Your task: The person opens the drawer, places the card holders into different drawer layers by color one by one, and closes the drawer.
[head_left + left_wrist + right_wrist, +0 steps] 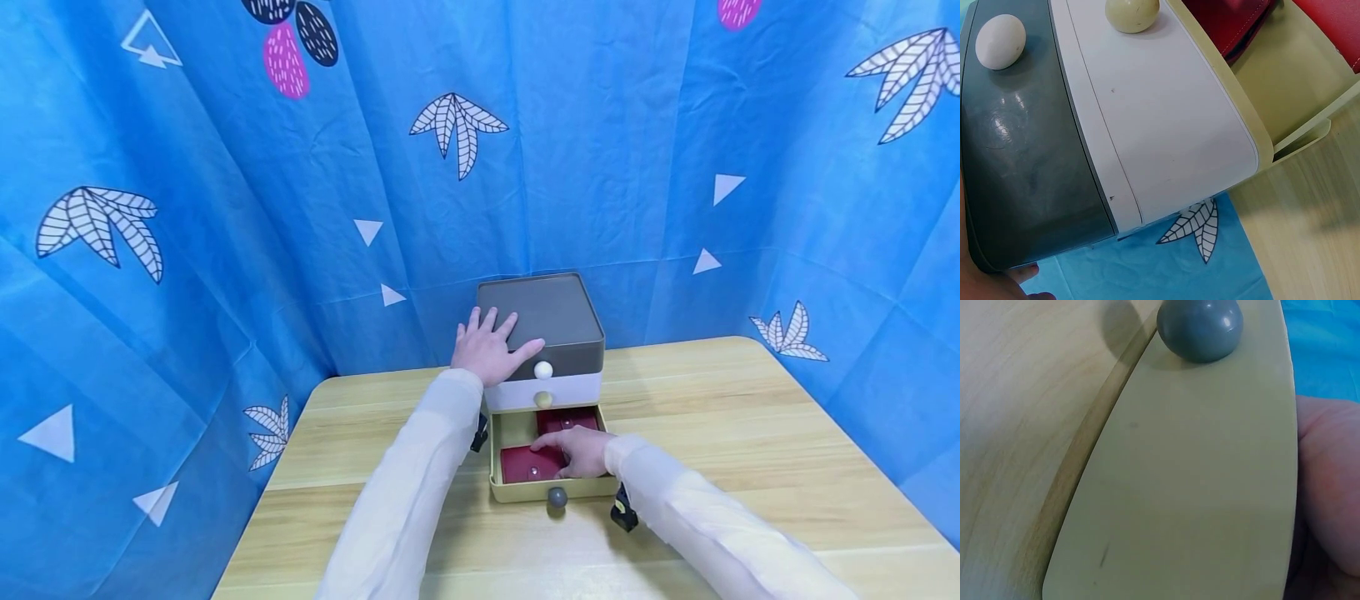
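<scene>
A small drawer cabinet (543, 304) has a dark grey top tier, a white middle one and a cream bottom drawer (517, 493) that is pulled out. My left hand (491, 350) rests with spread fingers on the left front of its grey top. Inside the drawer lie a red snap-button wallet (517, 467) in front and another red wallet (581, 417) behind. Reaching over the drawer's front right, my right hand (581, 452) has its index fingertip at the front wallet and its thumb lower, a gap between them. In the right wrist view the drawer front hides most of this hand.
Round knobs mark the tiers: white (1000, 42), cream (1132, 12) and grey (1200, 328). The cabinet stands on a wooden table (720, 417), near its back edge. A blue patterned curtain (600, 167) hangs behind and along both sides.
</scene>
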A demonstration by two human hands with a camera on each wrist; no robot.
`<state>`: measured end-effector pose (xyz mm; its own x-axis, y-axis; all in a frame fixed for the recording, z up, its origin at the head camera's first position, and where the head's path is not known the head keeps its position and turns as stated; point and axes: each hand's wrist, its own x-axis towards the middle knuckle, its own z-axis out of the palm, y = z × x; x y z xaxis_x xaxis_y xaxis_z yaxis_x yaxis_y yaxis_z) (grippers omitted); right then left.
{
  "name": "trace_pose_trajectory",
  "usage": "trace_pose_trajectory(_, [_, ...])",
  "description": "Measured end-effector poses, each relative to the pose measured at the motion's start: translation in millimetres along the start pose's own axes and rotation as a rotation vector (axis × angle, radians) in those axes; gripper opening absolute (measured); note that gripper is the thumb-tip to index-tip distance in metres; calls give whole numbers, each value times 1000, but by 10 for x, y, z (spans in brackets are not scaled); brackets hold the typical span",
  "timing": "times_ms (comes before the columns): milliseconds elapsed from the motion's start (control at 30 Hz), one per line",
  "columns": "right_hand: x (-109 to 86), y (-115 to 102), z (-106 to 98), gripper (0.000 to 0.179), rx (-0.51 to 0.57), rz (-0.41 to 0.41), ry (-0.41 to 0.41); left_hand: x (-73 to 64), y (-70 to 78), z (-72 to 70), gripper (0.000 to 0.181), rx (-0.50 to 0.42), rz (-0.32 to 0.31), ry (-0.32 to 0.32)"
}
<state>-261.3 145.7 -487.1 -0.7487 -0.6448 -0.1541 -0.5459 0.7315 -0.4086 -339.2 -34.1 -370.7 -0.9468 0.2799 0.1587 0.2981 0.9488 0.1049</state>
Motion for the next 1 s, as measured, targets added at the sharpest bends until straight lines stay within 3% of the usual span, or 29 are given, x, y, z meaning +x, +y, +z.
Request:
trace_pose_trajectory(400, [-2, -24, 10, 53, -18, 6, 11, 6, -1, 3, 89, 6, 1, 0])
trace_pose_trajectory(700, [-65, -56, -111, 48, -32, -10, 17, 11, -18, 10, 90, 2, 2, 5])
trace_pose_trajectory(833, [-115, -51, -176, 45, 12, -13, 68, 10, -19, 12, 91, 0, 5, 5])
trace_pose_trajectory(1000, [-203, -47, -237, 32, 86, -26, 196, 16, -8, 9, 91, 2, 7, -1])
